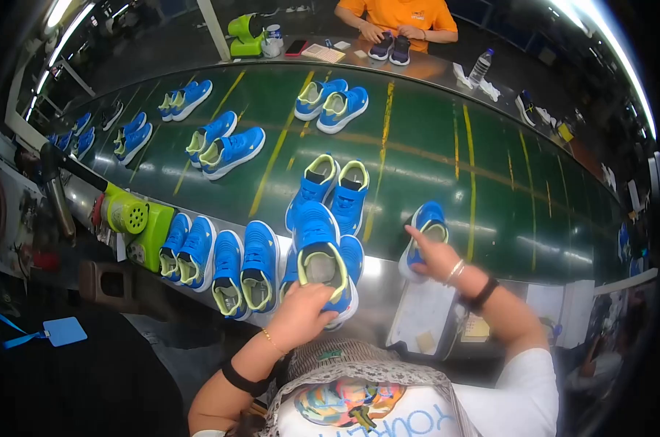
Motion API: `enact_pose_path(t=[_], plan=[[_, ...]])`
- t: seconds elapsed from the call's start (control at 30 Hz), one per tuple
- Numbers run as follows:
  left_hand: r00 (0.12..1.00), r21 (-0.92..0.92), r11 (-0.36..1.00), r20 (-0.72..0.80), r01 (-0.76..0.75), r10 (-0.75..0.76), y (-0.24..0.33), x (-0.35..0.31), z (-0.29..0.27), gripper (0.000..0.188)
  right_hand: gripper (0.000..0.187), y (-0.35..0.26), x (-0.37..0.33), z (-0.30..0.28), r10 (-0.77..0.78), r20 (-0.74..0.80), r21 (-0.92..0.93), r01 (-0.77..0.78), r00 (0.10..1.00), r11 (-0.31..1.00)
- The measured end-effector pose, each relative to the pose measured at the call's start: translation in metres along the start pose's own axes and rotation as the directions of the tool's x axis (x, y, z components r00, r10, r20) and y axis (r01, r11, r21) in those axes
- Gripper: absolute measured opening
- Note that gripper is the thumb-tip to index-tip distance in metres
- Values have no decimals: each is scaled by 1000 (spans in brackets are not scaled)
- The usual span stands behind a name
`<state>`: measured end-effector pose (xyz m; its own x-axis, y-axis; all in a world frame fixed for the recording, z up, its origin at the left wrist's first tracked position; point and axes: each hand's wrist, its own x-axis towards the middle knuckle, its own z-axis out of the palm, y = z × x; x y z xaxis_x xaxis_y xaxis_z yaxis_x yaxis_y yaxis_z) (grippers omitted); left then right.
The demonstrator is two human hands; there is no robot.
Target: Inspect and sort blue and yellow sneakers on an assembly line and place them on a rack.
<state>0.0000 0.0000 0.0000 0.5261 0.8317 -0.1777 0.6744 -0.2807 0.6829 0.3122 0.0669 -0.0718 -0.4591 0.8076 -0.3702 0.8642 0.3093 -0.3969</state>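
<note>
Blue shoe point(317, 231), white-soled and lime-lined, is in the left hand point(302, 315), its toe pointing away from the body; the fingers are curled around its heel, with the thumb along the right side. The right hand point(438, 256) grasps a second blue shoe point(426, 213) by the heel end, thumb lying across its left side, the other fingers mostly hidden. Each wrist wears a dark band and a bracelet. Below the right hand are papers point(419, 315) at the near edge of the work surface. Along the metal ledge point(377, 271), left of the left hand, two more blue pairs point(260, 258) stand side by side, and other blue shoes show partly behind the held one. Just left of that row is a lime-green device point(135, 217) with a round perforated face. Beyond the ledge stretches a green conveyor point(417, 156) marked with yellow lines; one blue pair point(348, 204) stands on it just past the left-hand shoe, and further pairs are spread away to the left. On the far side a clear bottle point(481, 67) and a phone point(296, 48) rest on a counter point(432, 73), where a co-worker in an orange shirt point(406, 16) has both hands at a dark pair point(390, 49).
</note>
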Motion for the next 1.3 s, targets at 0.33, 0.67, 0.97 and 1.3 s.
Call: enact_pose_path(t=[0.33,0.67,0.97,1.3], plan=[[905,-490,797,39,-352,423,22,131,34,43,32,-59,-72,-15,9,-286,72,12,958,997],[847,547,679,-114,490,-519,-106,263,50,89,26,-74,-80,50,-10,-281,-23,3,960,1000],[991,478,877,-130,47,18,-108,223,-14,61,36,-83,-85,89,-19,-21,-51,18,1000,999],[406,488,42,672,-872,620,-53,61,-69,16,69,-106,-11,45,229,-265,904,159,937,396]])
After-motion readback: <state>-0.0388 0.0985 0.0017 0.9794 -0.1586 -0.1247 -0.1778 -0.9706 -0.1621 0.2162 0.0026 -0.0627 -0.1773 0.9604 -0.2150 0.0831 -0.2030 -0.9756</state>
